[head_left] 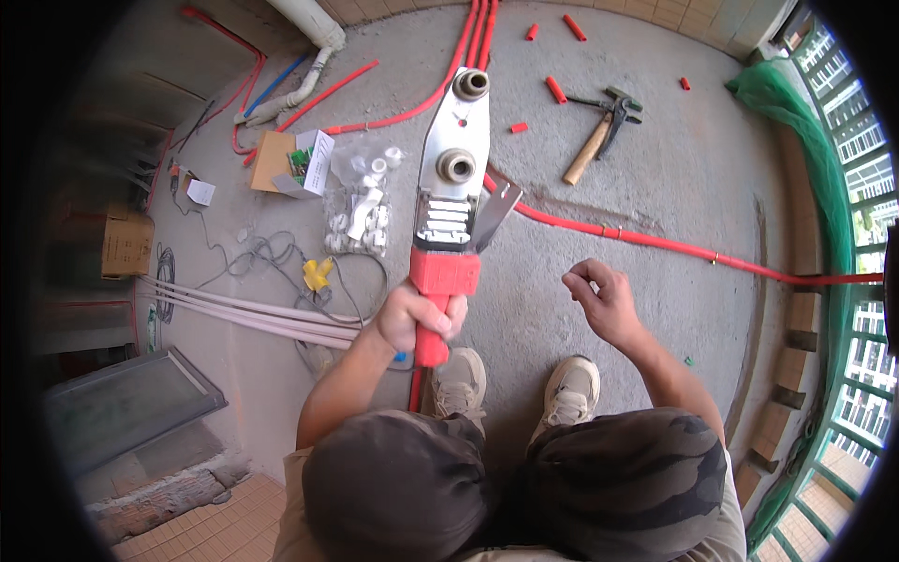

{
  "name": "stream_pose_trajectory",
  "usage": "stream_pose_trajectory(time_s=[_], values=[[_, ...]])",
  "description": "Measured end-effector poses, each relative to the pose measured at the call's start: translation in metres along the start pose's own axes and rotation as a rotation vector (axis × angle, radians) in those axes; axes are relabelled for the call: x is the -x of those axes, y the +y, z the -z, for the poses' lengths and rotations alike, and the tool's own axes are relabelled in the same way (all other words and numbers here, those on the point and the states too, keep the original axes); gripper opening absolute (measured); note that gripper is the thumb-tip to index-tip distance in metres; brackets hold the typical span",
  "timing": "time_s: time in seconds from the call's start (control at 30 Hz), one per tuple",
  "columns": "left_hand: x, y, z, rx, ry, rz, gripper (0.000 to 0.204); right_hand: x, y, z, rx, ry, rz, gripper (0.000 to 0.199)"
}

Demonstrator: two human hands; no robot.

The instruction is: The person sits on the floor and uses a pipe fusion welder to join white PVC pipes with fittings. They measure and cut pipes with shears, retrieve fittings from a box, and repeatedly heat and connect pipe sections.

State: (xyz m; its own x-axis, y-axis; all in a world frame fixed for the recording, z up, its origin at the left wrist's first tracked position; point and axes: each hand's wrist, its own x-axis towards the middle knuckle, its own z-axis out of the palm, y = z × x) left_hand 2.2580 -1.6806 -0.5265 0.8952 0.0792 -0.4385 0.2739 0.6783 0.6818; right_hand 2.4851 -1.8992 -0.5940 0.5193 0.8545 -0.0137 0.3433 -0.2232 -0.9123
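Observation:
My left hand [397, 318] is wrapped round the red handle of a pipe fusion welder [447, 272], held upright in front of me. Its silver heating plate carries two round metal sockets, one above the other, over a vented black section. A grey metal bracket [497, 217] sticks out on the plate's right side. To the right, my right hand [604, 300] hovers over the concrete floor with its fingers curled in and nothing visible in them. A grey cable [356, 272] and a yellow plug [317, 273] lie left of the welder.
A red pipe [646, 241] crosses the floor to the right. Beyond it lie a hammer [590, 150], dark pliers [618, 126] and several short red offcuts. White fittings [370, 211] in plastic and an open carton [298, 167] are at left, with long pale pipes [262, 314] nearer. Green netting [829, 159] hangs by the railing.

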Motion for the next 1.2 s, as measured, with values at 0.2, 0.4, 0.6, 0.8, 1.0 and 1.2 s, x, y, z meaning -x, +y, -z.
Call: stream_pose_trajectory(time_s=[0.2, 0.4, 0.6, 0.8, 1.0, 1.2], values=[[0.021, -0.013, -0.023, 0.140, -0.161, -0.055, 0.017, 0.000, -0.012, 0.015, -0.250, 0.032, 0.047, 0.013], [0.021, 0.000, -0.047, 0.038, -0.164, -0.023, 0.012, 0.087, -0.074, 0.060, -1.388, -0.541, -0.049, 0.064], [0.014, 0.024, -0.045, -0.115, -0.227, 0.153, 0.013, 0.076, -0.083, 0.070, -1.156, -0.782, -1.008, 0.057], [0.015, 0.026, -0.042, -0.145, -0.251, 0.167, 0.017, 0.073, -0.014, 0.041, -0.783, -0.477, -0.667, 0.028], [0.015, 0.013, -0.021, -0.350, -0.223, -0.017, 0.043, 0.040, -0.051, 0.066, -0.697, 0.042, -0.167, 0.019], [0.008, 0.010, -0.035, -0.663, 0.305, -0.245, 0.025, -0.024, -0.117, 0.070, 0.181, 0.163, 0.627, 0.055]])
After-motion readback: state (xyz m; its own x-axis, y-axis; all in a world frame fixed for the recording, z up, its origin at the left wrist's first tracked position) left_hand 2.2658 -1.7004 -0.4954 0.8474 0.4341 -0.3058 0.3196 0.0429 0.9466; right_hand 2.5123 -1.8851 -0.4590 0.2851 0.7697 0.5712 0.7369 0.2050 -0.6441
